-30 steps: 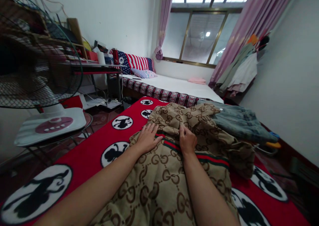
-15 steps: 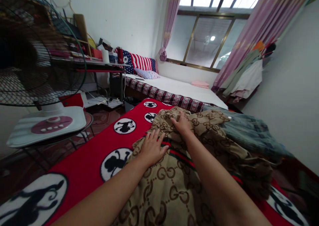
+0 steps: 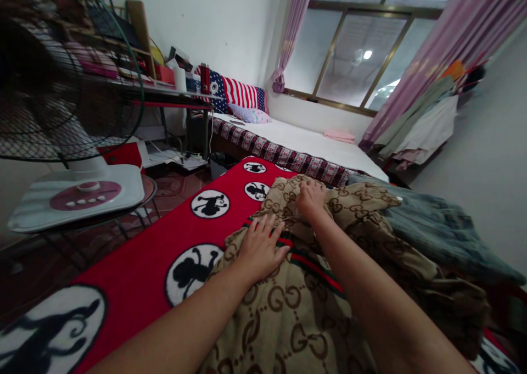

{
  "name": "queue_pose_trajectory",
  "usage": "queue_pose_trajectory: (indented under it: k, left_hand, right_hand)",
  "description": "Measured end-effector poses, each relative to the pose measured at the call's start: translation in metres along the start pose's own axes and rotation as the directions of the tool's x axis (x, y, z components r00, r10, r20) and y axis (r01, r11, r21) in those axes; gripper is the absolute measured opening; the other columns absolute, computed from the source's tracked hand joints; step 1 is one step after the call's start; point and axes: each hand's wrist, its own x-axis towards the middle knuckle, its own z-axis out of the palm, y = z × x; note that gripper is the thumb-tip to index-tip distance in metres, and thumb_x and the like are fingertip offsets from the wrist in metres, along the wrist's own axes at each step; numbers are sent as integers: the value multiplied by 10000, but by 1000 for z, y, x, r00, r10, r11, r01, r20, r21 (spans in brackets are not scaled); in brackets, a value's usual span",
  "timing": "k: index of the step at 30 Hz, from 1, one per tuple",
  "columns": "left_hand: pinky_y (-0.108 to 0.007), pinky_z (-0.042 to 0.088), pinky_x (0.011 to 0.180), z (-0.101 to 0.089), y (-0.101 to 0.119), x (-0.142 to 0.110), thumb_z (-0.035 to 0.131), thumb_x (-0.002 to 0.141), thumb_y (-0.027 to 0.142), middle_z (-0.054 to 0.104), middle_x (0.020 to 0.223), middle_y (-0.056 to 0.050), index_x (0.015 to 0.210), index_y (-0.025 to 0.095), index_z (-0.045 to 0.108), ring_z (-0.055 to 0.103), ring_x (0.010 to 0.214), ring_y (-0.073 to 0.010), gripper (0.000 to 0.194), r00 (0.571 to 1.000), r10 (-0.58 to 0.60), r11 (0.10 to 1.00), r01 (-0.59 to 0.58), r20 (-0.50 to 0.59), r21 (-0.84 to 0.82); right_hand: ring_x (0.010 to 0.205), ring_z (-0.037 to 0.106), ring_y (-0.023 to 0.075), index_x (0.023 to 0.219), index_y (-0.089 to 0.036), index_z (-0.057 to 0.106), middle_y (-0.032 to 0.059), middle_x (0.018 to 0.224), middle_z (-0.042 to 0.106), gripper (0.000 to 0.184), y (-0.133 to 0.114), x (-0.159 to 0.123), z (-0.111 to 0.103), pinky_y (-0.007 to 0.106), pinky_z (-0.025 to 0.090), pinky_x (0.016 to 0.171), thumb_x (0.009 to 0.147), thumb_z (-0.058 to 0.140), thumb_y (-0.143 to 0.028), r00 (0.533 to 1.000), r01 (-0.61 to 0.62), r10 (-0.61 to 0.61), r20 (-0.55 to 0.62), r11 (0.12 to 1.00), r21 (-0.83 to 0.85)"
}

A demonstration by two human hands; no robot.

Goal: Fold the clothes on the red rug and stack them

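A tan garment (image 3: 284, 313) with brown interlocking letters and a green-and-red stripe lies spread over a red blanket (image 3: 135, 258). My left hand (image 3: 261, 250) rests palm down on it near the stripe, fingers stretched and apart. Farther up, toward the garment's far end, my right hand (image 3: 312, 199) has its fingers curled into the cloth. Part of the garment bunches in loose folds under and right of my right forearm. Blue denim clothing (image 3: 436, 225) lies beside it on the right.
A fan (image 3: 86, 193) stands on a stool at left. Behind it is a cluttered desk (image 3: 181, 96). Past the blanket's far end is a bed (image 3: 304, 132) with a white top and pillows. Clothes (image 3: 428, 127) hang at the right by the curtain.
My right hand's fingers, spread before, are now curled into the cloth. My left hand stays flat on the garment. The whole view has shifted and tilted slightly.
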Motion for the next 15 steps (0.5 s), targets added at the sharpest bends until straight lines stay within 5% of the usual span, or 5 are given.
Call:
queue_pose_trajectory:
  k: [3,7,9,12,15]
  left_hand:
    - [-528,202,1168,2,-1,0,427,925,575,319,1563,-117,1456,236,438,265,1444,-322,631,1000,15,1000,-15,-21,-9]
    - [-551,207,1156,-1,-1,0,438,929,561,364,1549,-39,1402,378,487,277,1441,-304,510,997,77,996,-76,25,-47]
    - [-551,204,1157,-3,0,0,452,928,547,372,1545,-28,1378,391,514,290,1437,-297,480,995,77,996,-74,61,-58]
    - [-556,200,1155,-6,1,1,468,921,538,371,1545,-34,1365,382,534,299,1432,-309,475,994,58,997,-53,90,-61]
    - [-555,202,1155,-7,0,0,463,924,538,365,1547,-37,1368,380,532,293,1435,-312,476,994,64,996,-59,87,-68]
  right_hand:
    - [1300,434,282,1308,-178,566,141,1395,532,419,-16,-2,12,488,227,1110,944,412,-315,982,183,-177,-61,978,101]
    - [1458,219,233,1474,-264,375,44,1583,297,516,-23,-5,47,520,162,1151,1003,237,-423,931,157,-212,298,968,198]
    - [1475,181,232,1503,-266,320,39,1605,231,536,-23,-5,56,537,144,1156,1006,212,-438,901,125,-204,383,967,221]
    - [1460,227,247,1499,-233,335,80,1596,250,546,-20,-9,48,516,192,1147,1000,273,-445,896,146,-232,378,959,242]
    - [1315,459,209,1414,-262,480,62,1464,492,500,-6,-16,24,351,358,1063,950,451,-447,888,195,-281,365,947,255]
